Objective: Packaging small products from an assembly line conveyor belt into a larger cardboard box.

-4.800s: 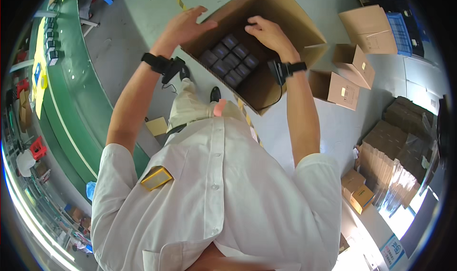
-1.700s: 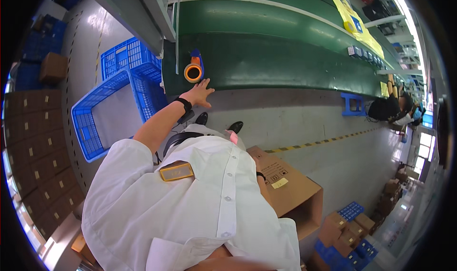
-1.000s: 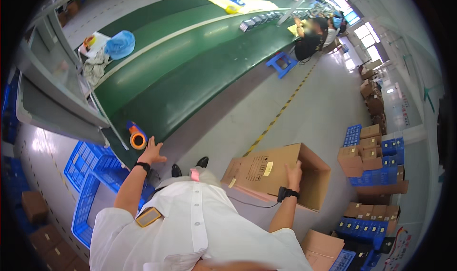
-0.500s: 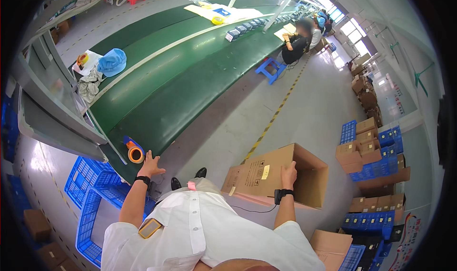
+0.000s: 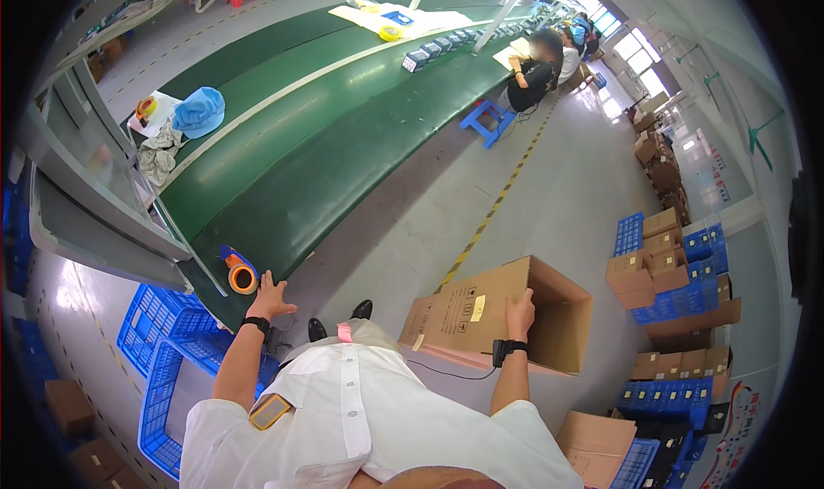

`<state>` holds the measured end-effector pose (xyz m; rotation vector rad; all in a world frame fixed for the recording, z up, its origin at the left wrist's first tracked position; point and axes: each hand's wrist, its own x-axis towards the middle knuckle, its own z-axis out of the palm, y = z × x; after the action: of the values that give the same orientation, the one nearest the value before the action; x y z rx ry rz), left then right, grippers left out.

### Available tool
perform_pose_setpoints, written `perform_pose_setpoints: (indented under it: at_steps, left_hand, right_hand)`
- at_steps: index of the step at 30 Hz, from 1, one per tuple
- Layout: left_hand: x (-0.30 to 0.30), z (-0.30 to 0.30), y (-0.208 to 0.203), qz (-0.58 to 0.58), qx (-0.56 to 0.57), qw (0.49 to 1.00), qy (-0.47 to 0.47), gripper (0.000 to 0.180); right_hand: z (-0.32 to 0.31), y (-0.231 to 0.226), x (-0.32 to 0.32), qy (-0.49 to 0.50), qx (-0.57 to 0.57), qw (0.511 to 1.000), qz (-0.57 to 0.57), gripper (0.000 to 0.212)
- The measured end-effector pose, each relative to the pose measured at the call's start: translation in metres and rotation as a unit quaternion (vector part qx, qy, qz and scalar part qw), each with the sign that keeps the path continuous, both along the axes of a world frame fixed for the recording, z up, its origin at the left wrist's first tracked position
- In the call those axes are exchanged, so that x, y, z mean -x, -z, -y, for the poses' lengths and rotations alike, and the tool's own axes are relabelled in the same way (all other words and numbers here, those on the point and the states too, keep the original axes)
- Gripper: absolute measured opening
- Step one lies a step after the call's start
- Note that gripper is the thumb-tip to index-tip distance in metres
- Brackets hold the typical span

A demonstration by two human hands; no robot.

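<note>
Reaching with the left hand [image 5: 273, 302] no longer over the carton [image 5: 451, 313], as in the earliest frame, but to the near end of the green belt [image 5: 283, 214], just beside the tape dispenser [image 5: 236, 264]. Spread-fingered, holding nothing; contact too hard to tell. Closed with the right hand [image 5: 520, 317] over the carton's rim, at the body's right. Seemingly steadying the carton while going for the dispenser; called for next, a curled grip without snagging the wrist cable [image 5: 455, 375]. Between belt edge and carton, grey floor [image 5: 395, 223]; at left, crowding blue crates [image 5: 163, 313].
</note>
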<state>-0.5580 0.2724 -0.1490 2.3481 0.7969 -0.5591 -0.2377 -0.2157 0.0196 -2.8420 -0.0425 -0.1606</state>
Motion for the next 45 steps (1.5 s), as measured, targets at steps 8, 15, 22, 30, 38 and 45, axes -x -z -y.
perform_pose_setpoints:
  at_steps: [8, 15, 22, 30, 38, 45]
  left_hand:
    - [0.0019, 0.0002, 0.0004, -0.002, 0.002, 1.000, 0.001, 0.091]
    - [-0.0002, -0.0003, 0.0000, 0.002, 0.001, 1.000, 0.007, 0.091]
    - [0.0009, 0.0007, -0.0020, -0.002, -0.003, 1.000, 0.015, 0.092]
    - [0.0011, -0.0011, 0.0038, 0.000, -0.001, 1.000, 0.018, 0.092]
    - [0.0010, -0.0018, 0.0036, 0.001, 0.000, 1.000, 0.021, 0.092]
    - [0.0010, -0.0025, 0.0028, 0.006, 0.005, 1.000, 0.021, 0.091]
  right_hand:
    - [-0.0015, 0.0008, -0.0010, -0.002, 0.014, 1.000, 0.000, 0.032]
    - [-0.0016, 0.0015, -0.0006, -0.014, 0.010, 1.000, 0.016, 0.032]
    - [-0.0060, -0.0019, 0.0028, 0.008, 0.014, 1.000, -0.008, 0.035]
    - [-0.0069, -0.0014, 0.0059, 0.012, 0.020, 1.000, -0.005, 0.035]
    - [-0.0069, 0.0009, 0.0061, 0.013, 0.026, 1.000, -0.001, 0.036]
    - [-0.0067, -0.0004, 0.0071, -0.004, 0.018, 1.000, 0.012, 0.034]
